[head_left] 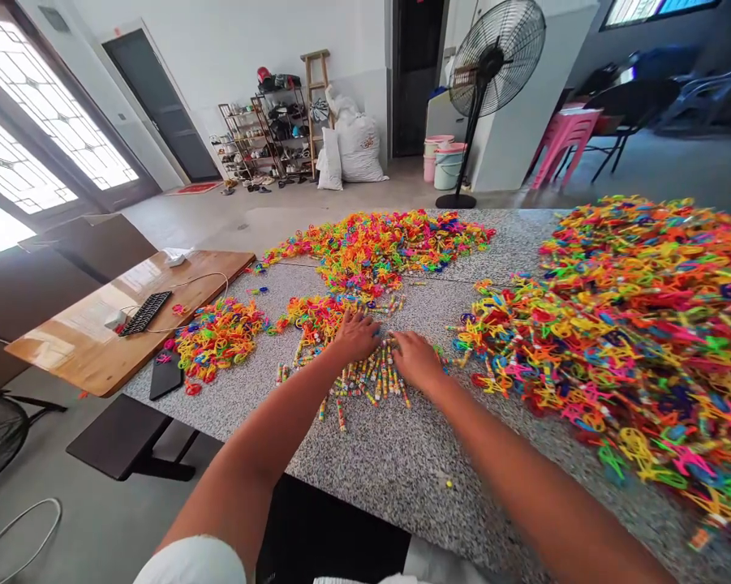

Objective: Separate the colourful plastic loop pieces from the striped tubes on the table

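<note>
My left hand (pixel 356 334) lies palm down with fingers spread, over the edge of a small pile of bright plastic loop-shaped pieces (pixel 309 315) and patterned little tubes. To its right, my right hand (pixel 418 358) is bent inward beside the tubes, its fingers slightly curled and thumb apart from them; nothing shows clearly in its grasp. Thin tubes with colourful wrapping (pixel 368 380) lie loosely side by side below and between both hands. Part of them is hidden under my left hand and forearm.
A large heap of colourful pieces (pixel 645 324) covers the right side of the speckled stone table (pixel 365 470). Another heap (pixel 377 247) lies at the back, a smaller one (pixel 222 337) at left. A wooden board (pixel 85 341) with a keyboard (pixel 147 313) adjoins. Beyond stands a fan (pixel 492 61).
</note>
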Demonstrator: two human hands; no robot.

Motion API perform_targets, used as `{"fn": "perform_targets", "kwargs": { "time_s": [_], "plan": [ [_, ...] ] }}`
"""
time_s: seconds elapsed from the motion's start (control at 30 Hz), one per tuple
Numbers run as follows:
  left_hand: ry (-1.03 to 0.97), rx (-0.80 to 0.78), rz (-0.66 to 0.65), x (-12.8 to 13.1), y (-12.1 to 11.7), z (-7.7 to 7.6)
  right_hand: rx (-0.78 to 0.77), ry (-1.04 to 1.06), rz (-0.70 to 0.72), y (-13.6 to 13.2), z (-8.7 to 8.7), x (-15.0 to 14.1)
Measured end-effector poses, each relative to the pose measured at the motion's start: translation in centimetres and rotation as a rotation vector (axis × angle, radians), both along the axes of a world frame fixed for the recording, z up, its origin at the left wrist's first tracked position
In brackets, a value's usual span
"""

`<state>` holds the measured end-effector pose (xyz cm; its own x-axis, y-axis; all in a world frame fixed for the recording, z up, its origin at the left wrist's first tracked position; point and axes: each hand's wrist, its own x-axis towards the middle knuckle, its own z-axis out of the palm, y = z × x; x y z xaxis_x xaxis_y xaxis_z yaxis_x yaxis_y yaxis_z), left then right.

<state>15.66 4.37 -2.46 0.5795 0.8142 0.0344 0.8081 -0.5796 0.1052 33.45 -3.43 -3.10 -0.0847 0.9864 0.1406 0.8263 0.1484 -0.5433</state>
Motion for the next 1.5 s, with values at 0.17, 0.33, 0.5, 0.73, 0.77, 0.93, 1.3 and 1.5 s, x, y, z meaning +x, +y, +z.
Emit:
{"fn": "perform_targets", "kwargs": {
  "time_s": [0.17,0.33,0.5,0.73,0.77,0.93,1.3,1.5],
  "plan": [
    [0.0,-0.027,-0.031,-3.4,-1.7,0.8,0.058,-0.231,0.155,-0.7,-1.2,-2.3],
    [-0.05,-0.012,0.155,-4.0,0.5,3.1,0.111,-0.024,0.275,-2.1,-1.9,-3.0],
    [0.005,0.023,0.25,-0.3,6.5,3.8,0.133,0.26,0.144,-4.2,-2.8,-2.7],
    [0.113,-0.093,0.252,1.4,9.4,2.1,0.219,0.297,-0.042,-8.9,-4.8,-0.1],
    [0.113,-0.094,0.234,1.0,9.3,2.1,0.216,0.3,-0.037,-9.3,-4.9,0.0],
    [0.103,-0.07,0.155,-1.5,7.4,3.2,0.194,0.357,-0.017,-9.7,-4.4,-0.8],
    [-1.391,-0.666,0.553,0.0,-4.3,4.6,-0.019,0.887,-0.16,-8.9,1.5,0.5],
    [-1.679,-1.099,0.504,2.2,-11.5,4.5,-0.13,1.196,-0.122,-9.7,2.8,1.0]
  ]
}}
